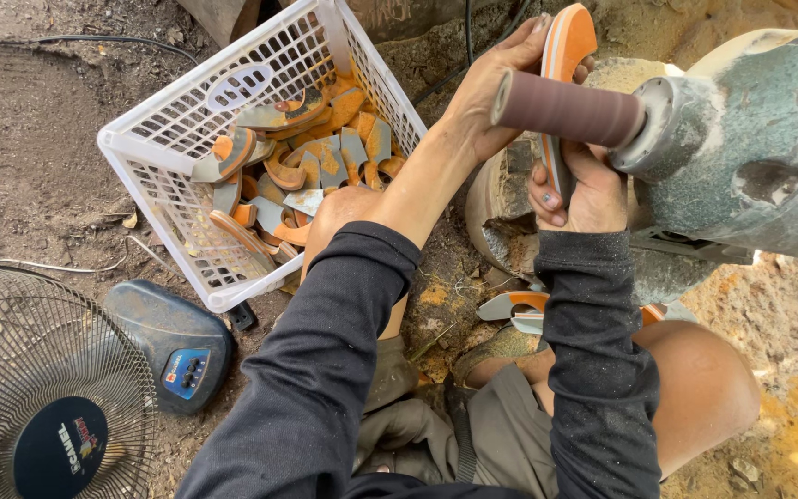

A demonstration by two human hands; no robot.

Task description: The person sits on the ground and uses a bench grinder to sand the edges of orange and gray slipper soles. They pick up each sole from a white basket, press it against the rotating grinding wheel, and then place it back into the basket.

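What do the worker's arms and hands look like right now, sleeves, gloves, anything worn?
Both arms wear long black knit sleeves, pushed up short of the wrists. Left hand and right hand are bare and dusty: no gloves, rings or watch visible.

basket (pixel 177 120) left of sanding drum (pixel 565 108), fan (pixel 43 388) seemingly nearer, below it

One white plastic basket (pixel 180 111) holds a heap of orange-and-grey sole pieces (pixel 307 157), perhaps two dozen, too overlapped to count surely. One more sole (pixel 565 42) is in the two hands (pixel 501 88), two lie on the ground (pixel 519 310). One sanding drum (pixel 565 109), one fan (pixel 48 388).
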